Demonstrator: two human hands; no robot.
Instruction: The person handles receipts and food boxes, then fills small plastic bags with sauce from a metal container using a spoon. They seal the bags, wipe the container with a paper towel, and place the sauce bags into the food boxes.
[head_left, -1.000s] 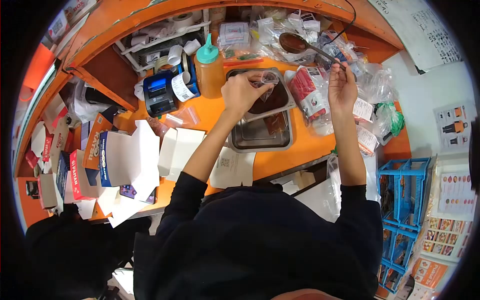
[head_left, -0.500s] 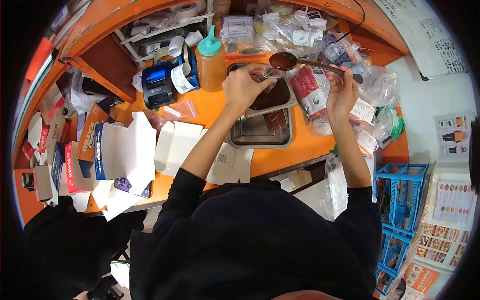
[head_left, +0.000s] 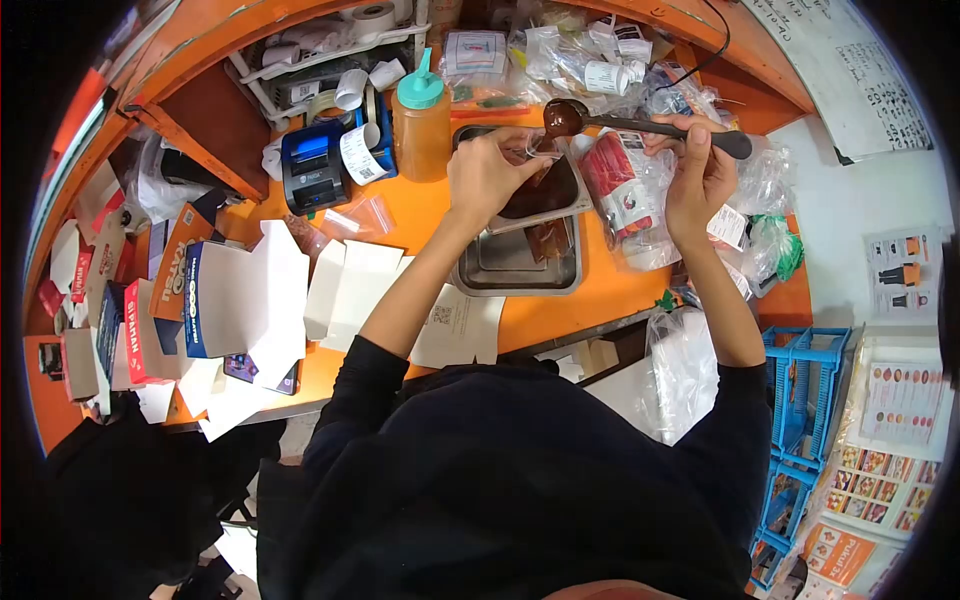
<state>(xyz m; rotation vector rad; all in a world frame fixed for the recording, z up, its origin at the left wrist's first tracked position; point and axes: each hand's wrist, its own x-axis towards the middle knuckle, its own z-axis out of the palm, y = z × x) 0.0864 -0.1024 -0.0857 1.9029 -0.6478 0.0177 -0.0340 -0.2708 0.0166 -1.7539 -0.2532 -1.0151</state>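
My right hand point(head_left: 697, 178) grips the black handle of a ladle point(head_left: 566, 118), whose bowl carries dark brown sauce. The bowl is tipped toward the mouth of a small clear plastic bag point(head_left: 541, 152). My left hand point(head_left: 490, 174) pinches that bag at its edge, and some brown sauce shows inside it. Beneath both is a metal pan point(head_left: 574, 206) of dark sauce. A second metal pan point(head_left: 470, 284) stands nearer to me, with a filled sauce bag point(head_left: 548, 241) in it.
A sauce bottle point(head_left: 421, 130) with a teal cap stands left of the pans, beside a blue label printer point(head_left: 316, 168). Folded cardboard boxes point(head_left: 240, 300) crowd the left side. Red plastic-wrapped packs point(head_left: 622, 185) lie to the right. Blue baskets point(head_left: 800, 400) stand lower right.
The ladle's bowl has tilted over the small bag. My right hand has shifted a little right and its grip has turned. My left hand stays nearly in place.
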